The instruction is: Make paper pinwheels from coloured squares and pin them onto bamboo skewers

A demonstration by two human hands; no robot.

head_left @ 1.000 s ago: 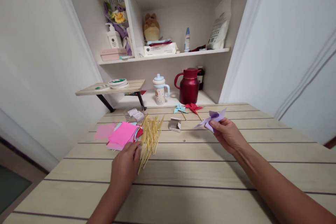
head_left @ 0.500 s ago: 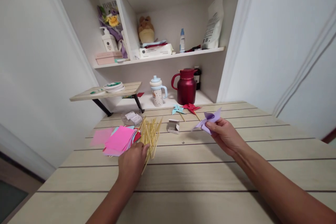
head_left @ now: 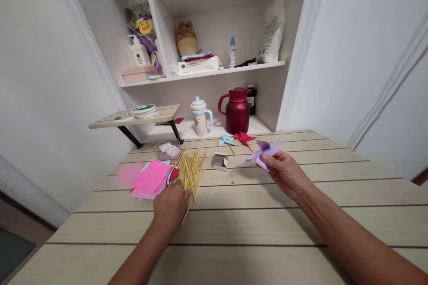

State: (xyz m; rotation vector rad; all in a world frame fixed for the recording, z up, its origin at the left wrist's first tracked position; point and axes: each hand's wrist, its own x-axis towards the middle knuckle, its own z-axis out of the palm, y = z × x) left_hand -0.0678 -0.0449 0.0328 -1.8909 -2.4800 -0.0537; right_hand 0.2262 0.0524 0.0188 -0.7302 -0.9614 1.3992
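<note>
On the right, my right hand (head_left: pixel 284 171) pinches a purple paper pinwheel (head_left: pixel 263 155) between thumb and fingers, raised over the table. My left hand (head_left: pixel 171 205) is at the near end of a loose pile of thin wooden sticks (head_left: pixel 191 167). Its fingers are curled in among them, partly hidden, and one stick slants out below the thumb. Left of the pile lies a stack of coloured paper squares (head_left: pixel 152 177), bright pink on top. A small open box (head_left: pixel 220 161) stands between the hands, with a tiny shiny piece (head_left: pixel 232 182) nearer to me.
Two finished pinwheels, one light blue (head_left: pixel 227 139) and one red (head_left: pixel 243 138), lie at the back. Behind them stand a red jug (head_left: pixel 237 113) and a spotted cup (head_left: pixel 201 120). A small raised stand (head_left: pixel 163 113) and a clear bag (head_left: pixel 170 150) are at back left.
My left hand has shifted slightly right and toward me at the stick pile. The purple pinwheel in my right hand has moved a little left.
</note>
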